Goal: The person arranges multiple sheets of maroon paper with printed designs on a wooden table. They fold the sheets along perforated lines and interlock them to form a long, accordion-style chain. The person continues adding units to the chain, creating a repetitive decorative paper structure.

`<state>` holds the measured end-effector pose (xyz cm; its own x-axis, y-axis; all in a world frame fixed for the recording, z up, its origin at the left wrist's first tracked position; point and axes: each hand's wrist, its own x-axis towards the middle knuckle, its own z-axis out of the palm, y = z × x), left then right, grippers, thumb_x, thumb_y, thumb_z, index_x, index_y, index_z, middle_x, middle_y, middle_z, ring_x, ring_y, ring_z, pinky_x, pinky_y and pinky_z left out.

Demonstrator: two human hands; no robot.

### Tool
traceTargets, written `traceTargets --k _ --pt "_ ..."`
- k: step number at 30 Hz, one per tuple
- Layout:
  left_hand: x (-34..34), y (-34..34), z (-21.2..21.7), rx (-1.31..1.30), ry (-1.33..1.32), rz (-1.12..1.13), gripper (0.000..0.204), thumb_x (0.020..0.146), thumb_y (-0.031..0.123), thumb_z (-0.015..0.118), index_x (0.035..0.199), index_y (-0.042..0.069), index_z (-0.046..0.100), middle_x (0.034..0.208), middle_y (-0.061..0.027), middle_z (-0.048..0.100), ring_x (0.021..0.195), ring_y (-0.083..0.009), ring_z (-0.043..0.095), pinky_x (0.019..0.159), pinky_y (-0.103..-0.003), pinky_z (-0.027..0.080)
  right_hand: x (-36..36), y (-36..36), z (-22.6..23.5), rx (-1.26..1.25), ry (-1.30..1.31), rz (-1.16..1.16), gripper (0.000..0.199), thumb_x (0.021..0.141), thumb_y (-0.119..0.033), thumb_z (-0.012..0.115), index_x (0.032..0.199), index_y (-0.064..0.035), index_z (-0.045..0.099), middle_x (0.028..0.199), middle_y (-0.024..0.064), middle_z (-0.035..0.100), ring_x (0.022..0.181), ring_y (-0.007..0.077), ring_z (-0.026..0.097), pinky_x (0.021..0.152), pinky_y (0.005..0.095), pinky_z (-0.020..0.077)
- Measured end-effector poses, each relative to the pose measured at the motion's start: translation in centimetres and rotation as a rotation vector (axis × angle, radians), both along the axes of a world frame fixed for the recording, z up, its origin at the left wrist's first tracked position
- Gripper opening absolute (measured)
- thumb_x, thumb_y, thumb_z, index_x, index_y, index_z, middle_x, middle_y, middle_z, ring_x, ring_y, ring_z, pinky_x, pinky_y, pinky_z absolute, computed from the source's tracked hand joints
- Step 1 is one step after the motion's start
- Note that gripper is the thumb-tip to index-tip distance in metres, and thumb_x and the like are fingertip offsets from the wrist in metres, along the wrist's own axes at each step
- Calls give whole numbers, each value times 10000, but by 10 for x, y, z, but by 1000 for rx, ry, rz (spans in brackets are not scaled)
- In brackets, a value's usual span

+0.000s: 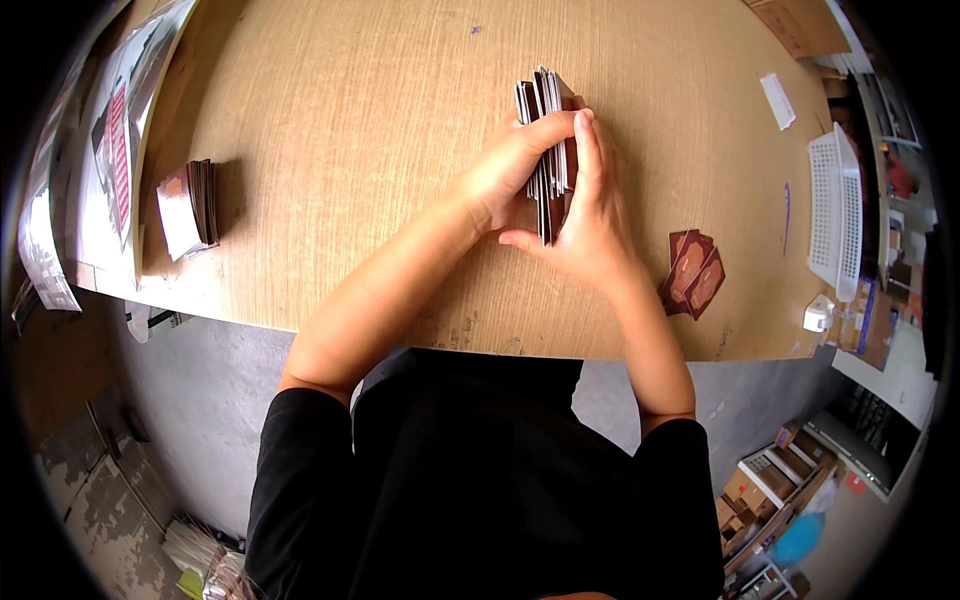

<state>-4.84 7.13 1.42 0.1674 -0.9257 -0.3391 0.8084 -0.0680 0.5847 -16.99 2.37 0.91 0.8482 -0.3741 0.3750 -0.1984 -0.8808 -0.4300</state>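
A thick stack of brown-and-white cards (546, 105) stands on edge on the wooden table (350, 120). My left hand (510, 170) presses on the stack's left side, fingers curled over its top edge. On the stack's right side lies my right hand (592, 215), fingers stretched along the cards. Both hands squeeze the stack between them. A few loose brown cards (692, 272) lie fanned on the table just right of my right wrist.
A second pile of brown cards (188, 207) sits at the table's left. Printed sheets (118, 140) lie along the left edge. A white plastic basket (836, 210) stands at the right edge, a small white slip (778, 100) above it. Shelves with boxes (775, 485) are below right.
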Motion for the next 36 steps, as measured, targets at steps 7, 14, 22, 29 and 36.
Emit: traceTargets --k 7,14,22,29,36 --pt "-6 -3 -8 -85 -44 111 535 812 576 503 939 56 499 857 -76 556 720 -126 554 605 -257 495 8 1 -3 74 -128 -21 1181 405 -265 867 1355 -75 193 1339 231 278 1221 390 314 967 502 292" --pt "-3 6 3 -235 -193 -291 565 701 172 741 1154 -1 451 1023 -109 543 954 -186 532 805 -288 468 0 -12 5 5 -223 18 1315 313 -367 876 1362 -72 138 1362 223 241 1244 417 275 985 534 266" --pt "-3 9 -10 -188 -195 -613 458 660 71 761 1043 20 516 857 -49 560 759 -118 549 531 -202 473 -15 -23 5 -153 -203 207 1217 352 -358 864 1361 -212 200 1219 165 407 1048 325 460 887 462 352" --pt "-11 18 -1 9 -52 -556 619 674 473 718 1099 95 474 979 -94 539 870 -168 564 603 -278 524 -19 -14 4 -169 -364 187 913 509 -259 779 1303 -295 331 1134 135 459 972 284 511 787 426 465" --pt "-23 16 -27 -159 -101 -543 769 634 614 668 1129 59 470 932 -49 560 837 -131 569 623 -236 501 -32 -9 4 -328 -350 142 881 514 -262 800 1277 -279 362 1233 154 423 1043 320 494 831 473 433"
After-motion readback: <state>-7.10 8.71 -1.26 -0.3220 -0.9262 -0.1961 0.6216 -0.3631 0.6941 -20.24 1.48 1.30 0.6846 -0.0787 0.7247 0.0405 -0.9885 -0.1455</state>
